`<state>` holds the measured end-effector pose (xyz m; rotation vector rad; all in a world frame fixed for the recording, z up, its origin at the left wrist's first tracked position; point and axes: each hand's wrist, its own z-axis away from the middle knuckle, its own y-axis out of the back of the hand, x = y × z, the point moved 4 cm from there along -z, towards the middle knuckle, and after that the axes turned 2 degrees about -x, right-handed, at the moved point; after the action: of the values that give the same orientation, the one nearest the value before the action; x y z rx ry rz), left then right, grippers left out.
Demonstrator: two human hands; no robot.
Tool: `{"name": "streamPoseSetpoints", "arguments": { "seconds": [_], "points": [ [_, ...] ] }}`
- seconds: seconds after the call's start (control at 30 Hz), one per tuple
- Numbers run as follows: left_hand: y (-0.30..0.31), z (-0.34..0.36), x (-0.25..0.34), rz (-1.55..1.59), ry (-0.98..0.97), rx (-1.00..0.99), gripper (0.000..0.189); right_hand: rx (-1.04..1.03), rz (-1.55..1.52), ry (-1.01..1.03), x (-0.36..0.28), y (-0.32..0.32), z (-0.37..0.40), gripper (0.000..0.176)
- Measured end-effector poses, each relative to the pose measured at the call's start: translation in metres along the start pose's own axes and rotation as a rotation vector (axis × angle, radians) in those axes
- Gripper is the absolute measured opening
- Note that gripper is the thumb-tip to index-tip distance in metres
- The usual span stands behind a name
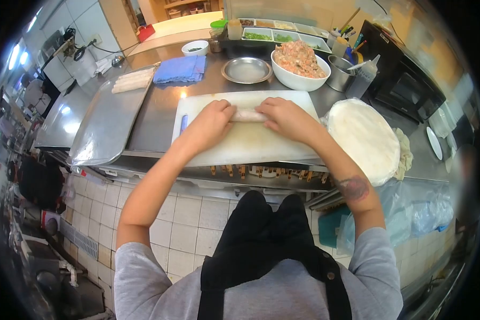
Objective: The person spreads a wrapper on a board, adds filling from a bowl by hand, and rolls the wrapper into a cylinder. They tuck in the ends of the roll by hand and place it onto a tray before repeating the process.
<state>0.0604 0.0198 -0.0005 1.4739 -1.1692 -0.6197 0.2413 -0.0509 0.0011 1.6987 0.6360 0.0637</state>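
Note:
A pale, uncooked spring roll (248, 116) lies crosswise on the white cutting board (240, 146). My left hand (214, 121) is closed around its left end, and my right hand (285, 118) grips the right end. Only the middle of the roll shows between my fingers. Behind the board, to the right, a white bowl (298, 81) is heaped with pinkish minced filling (298, 58). A stack of thin round wrappers (361, 138) sits right of the board. Several finished rolls (133, 81) lie side by side at the far end of a metal tray (104, 125) on the left.
Behind the board are a round metal plate (246, 70), folded blue cloths (180, 69) and a small white bowl (195, 48). Green toppings fill containers (258, 36) at the back. A metal pot (340, 74), a squeeze bottle (365, 77) and a black oven (405, 80) stand at the right.

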Motion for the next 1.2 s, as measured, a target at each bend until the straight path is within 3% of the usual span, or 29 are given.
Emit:
{"name": "streamPoseSetpoints", "arguments": {
  "seconds": [0.07,0.13,0.2,0.3,0.5,0.6,0.63,0.77,1.0,1.2],
  "points": [
    [-0.013,0.019,0.019,-0.083,-0.017,0.103,0.053,0.236,0.286,0.067,-0.014,-0.002,0.014,0.049],
    [-0.017,0.023,0.032,-0.168,-0.044,0.209,0.063,0.229,0.274,0.045,-0.030,-0.017,0.021,0.051],
    [-0.027,0.025,0.038,-0.044,0.020,0.024,0.074,0.214,0.254,0.023,-0.032,-0.030,0.022,0.055],
    [-0.028,0.006,0.021,-0.097,0.013,-0.020,0.078,0.107,0.338,-0.072,-0.006,-0.044,0.006,0.070],
    [-0.026,-0.031,-0.004,-0.105,0.031,-0.113,0.085,0.017,0.235,-0.107,0.023,-0.032,-0.020,0.068],
    [-0.026,-0.033,-0.008,-0.107,0.026,-0.105,0.076,-0.051,0.190,-0.143,0.027,-0.029,-0.024,0.065],
    [-0.026,-0.032,-0.008,-0.061,0.009,-0.057,0.066,-0.051,0.189,-0.142,0.028,-0.032,-0.023,0.065],
    [-0.022,-0.025,-0.008,-0.002,-0.040,0.145,0.038,0.125,0.191,-0.077,0.011,-0.021,-0.016,0.051],
    [-0.022,-0.028,-0.008,0.026,-0.093,0.113,0.029,0.149,0.058,-0.013,0.015,-0.019,-0.015,0.031],
    [-0.014,0.025,0.046,0.075,-0.123,0.175,0.027,0.150,0.018,0.020,-0.033,-0.015,0.030,0.036]
  ]
}}
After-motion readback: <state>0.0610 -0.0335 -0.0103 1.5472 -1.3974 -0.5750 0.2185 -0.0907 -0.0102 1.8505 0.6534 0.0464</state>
